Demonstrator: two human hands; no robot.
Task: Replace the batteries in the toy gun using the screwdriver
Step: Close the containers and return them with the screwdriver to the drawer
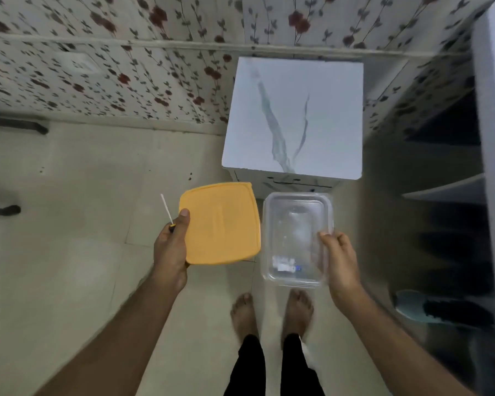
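Above the floor, in our left hand (170,250), we carry the screwdriver (166,209), its pale shaft pointing up and away, the dark handle mostly hidden under our curled fingers (175,227). That same hand also pinches the orange lid (220,222) by its left edge, thumb on top. We see no toy gun anywhere. Our right hand (339,261) grips the right wall of the clear container (296,238); something small and pale lies at its near end, possibly batteries, too blurred to tell. Ahead stands the white marbled surface (295,115), bare where we can see it, with shelves (446,190) to the right and flowered wallpaper (97,67) behind. Our bare feet (272,312) are directly below the load. We judge the risk lies in the doubled left grip: the screwdriver could slip while we set the lid down, dropping towards our toes.
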